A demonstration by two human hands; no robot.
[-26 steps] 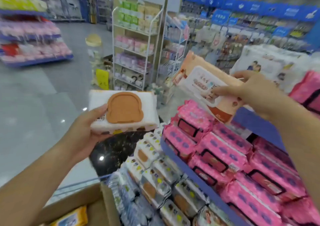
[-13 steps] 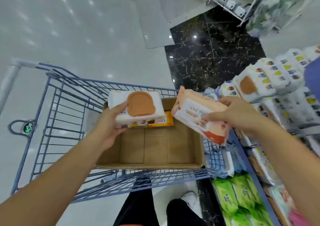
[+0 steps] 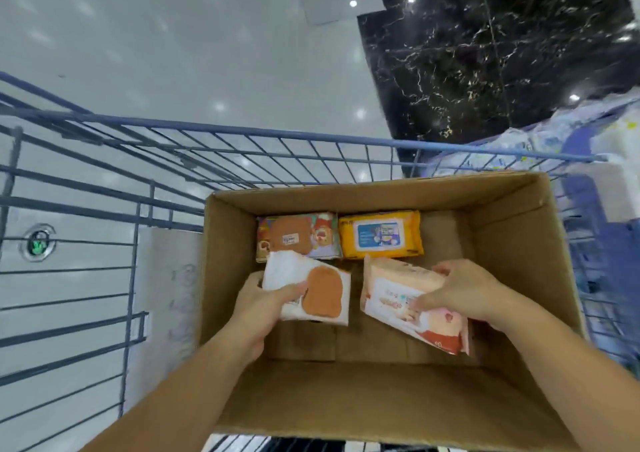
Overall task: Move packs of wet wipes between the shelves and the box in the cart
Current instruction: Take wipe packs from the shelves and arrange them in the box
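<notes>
Over a grey shop floor [image 3: 173, 36], in the cardboard box [image 3: 346, 392] in the blue cart [image 3: 242, 129], the left hand [image 3: 258, 308] gripped a white brown-lidded wipes pack [image 3: 311, 296] and the right hand [image 3: 464, 292] gripped a peach pack [image 3: 398, 299]. The two sat side by side above bare cardboard, just short of a bear-print pack [image 3: 298, 235] and a yellow pack [image 3: 380, 233].

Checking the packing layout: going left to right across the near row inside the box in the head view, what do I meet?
In order: left hand → white pack → peach pack → right hand.
</notes>
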